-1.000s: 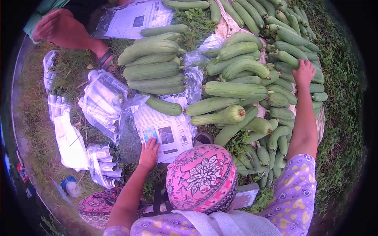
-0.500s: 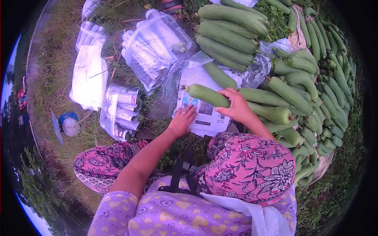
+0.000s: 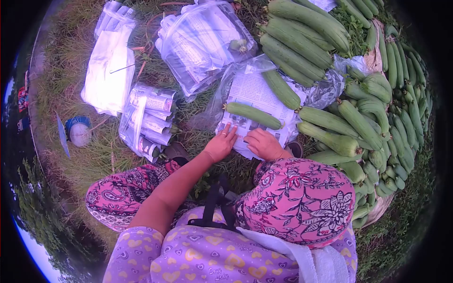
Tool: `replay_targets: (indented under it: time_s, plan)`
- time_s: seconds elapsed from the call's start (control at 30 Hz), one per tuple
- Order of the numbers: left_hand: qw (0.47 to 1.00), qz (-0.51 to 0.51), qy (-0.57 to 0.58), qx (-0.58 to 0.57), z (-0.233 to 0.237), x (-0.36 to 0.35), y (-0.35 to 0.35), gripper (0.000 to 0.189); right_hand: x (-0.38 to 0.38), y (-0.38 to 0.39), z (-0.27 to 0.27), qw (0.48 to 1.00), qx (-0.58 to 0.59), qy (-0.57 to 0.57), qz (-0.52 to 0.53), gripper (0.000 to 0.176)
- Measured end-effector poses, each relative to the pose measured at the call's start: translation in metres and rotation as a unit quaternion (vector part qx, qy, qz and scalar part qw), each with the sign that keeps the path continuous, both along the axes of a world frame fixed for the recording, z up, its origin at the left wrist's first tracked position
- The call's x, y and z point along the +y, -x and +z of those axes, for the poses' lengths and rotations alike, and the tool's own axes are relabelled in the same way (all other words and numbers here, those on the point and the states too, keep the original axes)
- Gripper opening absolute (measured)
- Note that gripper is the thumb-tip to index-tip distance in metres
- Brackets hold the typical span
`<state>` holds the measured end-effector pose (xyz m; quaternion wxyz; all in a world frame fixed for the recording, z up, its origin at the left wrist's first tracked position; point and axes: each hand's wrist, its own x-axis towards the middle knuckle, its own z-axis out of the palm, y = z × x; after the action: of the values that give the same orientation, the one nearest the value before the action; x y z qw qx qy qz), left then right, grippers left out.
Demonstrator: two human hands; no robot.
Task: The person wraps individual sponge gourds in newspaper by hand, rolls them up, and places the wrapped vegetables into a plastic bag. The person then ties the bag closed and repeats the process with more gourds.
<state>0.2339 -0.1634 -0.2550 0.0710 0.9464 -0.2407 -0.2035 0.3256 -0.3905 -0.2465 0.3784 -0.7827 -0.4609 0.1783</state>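
One green gourd [image 3: 253, 115] lies across the printed newspaper sheets [image 3: 242, 146], with none of my fingers round it. My left hand [image 3: 221, 144] rests at the near left part of the paper, its fingers stretched out below the gourd. Beside it, my right hand [image 3: 265, 143] has its fingers curled at the paper's near edge; the thumb is hidden. A second gourd [image 3: 281, 89] lies slanted over the upper right of the sheets, partly on clear plastic.
Stacked gourds [image 3: 297, 45] lie beyond the paper, and a large pile [image 3: 401, 104] fills the right. Bags of wrapped bundles [image 3: 200, 45] [image 3: 148, 115] and a white bag [image 3: 109, 70] sit on grass at left. A blue-and-white round object [image 3: 79, 132] is farther left.
My right hand has let go of the gourd, which now lies on the newspaper, and has moved down to the paper's near edge. The view has shifted slightly.
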Motion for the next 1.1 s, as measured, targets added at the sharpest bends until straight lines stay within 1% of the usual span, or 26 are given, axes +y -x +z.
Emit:
replay_targets:
  time_s: [0.03, 0.07, 0.17, 0.2, 0.27, 0.33, 0.37, 0.4, 0.43, 0.47, 0.5, 0.57, 0.67, 0.77, 0.87, 0.9, 0.93, 0.97, 1.03, 1.07, 1.1]
  plan:
    - [1.0, -0.004, 0.009, -0.004, -0.001, 0.0, 0.002, 0.04, -0.003, 0.008, -0.003, 0.999, 0.025, 0.014, 0.044, 0.049]
    - [1.0, -0.009, 0.018, -0.009, -0.001, -0.001, 0.004, 0.038, -0.006, 0.015, -0.006, 0.997, 0.032, 0.045, 0.045, 0.049]
    - [0.999, 0.011, 0.02, 0.028, 0.01, -0.005, -0.005, 0.034, -0.012, 0.02, -0.001, 0.993, -0.011, 0.118, -0.013, 0.046]
    - [0.999, 0.016, 0.04, 0.012, 0.01, -0.004, -0.005, 0.031, -0.014, 0.018, -0.005, 0.992, -0.023, 0.123, -0.016, 0.048]
    - [0.999, 0.012, 0.049, 0.0, 0.009, -0.001, -0.003, 0.03, -0.017, 0.025, -0.017, 0.99, -0.013, 0.139, -0.014, 0.038]
    - [0.997, 0.022, 0.071, -0.004, 0.01, 0.001, -0.002, 0.029, -0.019, 0.026, -0.021, 0.983, -0.055, 0.175, -0.019, 0.022]
    - [0.997, 0.014, 0.07, 0.008, 0.004, 0.003, -0.002, 0.027, -0.022, 0.025, -0.028, 0.981, -0.044, 0.188, -0.008, 0.016]
    - [0.997, 0.017, 0.049, 0.057, 0.004, 0.003, -0.005, 0.03, -0.024, 0.023, -0.034, 0.979, -0.033, 0.202, 0.002, 0.013]
    - [0.995, 0.04, 0.063, 0.067, 0.007, 0.003, -0.006, 0.03, -0.024, 0.02, -0.032, 0.978, -0.033, 0.205, 0.002, 0.013]
    - [0.996, 0.021, 0.064, 0.065, 0.016, 0.006, -0.011, 0.032, -0.022, 0.017, -0.029, 0.977, -0.03, 0.209, 0.003, 0.012]
    - [0.994, 0.043, 0.09, 0.05, 0.021, 0.005, -0.012, 0.026, -0.021, 0.014, -0.029, 0.975, -0.015, 0.221, 0.001, 0.012]
    - [0.992, 0.07, 0.09, 0.048, 0.024, 0.005, -0.015, 0.025, -0.019, 0.009, -0.027, 0.969, 0.023, 0.247, -0.002, 0.013]
    - [0.991, 0.085, 0.089, 0.051, 0.035, 0.0, -0.025, 0.022, -0.019, 0.004, -0.023, 0.972, 0.06, 0.223, -0.034, 0.019]
    - [0.993, 0.085, 0.082, 0.021, 0.029, 0.0, -0.028, 0.016, -0.021, 0.001, -0.02, 0.981, 0.055, 0.184, -0.036, 0.023]
    - [0.997, 0.061, 0.019, 0.053, 0.04, -0.004, -0.039, 0.016, -0.022, -0.001, -0.012, 0.975, 0.086, 0.196, -0.053, 0.032]
    - [0.996, 0.069, 0.055, 0.029, 0.037, -0.003, -0.038, 0.017, -0.024, -0.001, -0.019, 0.985, 0.053, 0.15, -0.062, 0.038]
    - [0.996, 0.066, 0.065, 0.015, 0.039, -0.003, -0.039, 0.018, -0.025, -0.004, -0.015, 0.989, 0.069, 0.1, -0.082, 0.039]
    - [0.996, 0.064, 0.061, 0.021, 0.05, -0.005, -0.046, 0.017, -0.026, -0.011, -0.006, 0.987, 0.099, 0.076, -0.102, 0.038]
    - [0.993, 0.076, 0.084, 0.016, 0.057, -0.006, -0.053, 0.01, -0.029, -0.021, 0.002, 0.986, 0.102, 0.036, -0.13, 0.038]
    - [0.992, 0.069, 0.106, -0.017, 0.064, -0.007, -0.06, 0.006, -0.032, -0.027, 0.008, 0.982, 0.124, 0.008, -0.143, 0.034]
    - [0.988, 0.068, 0.133, -0.036, 0.068, -0.007, -0.066, 0.006, -0.034, -0.029, 0.012, 0.978, 0.14, 0.008, -0.152, 0.033]
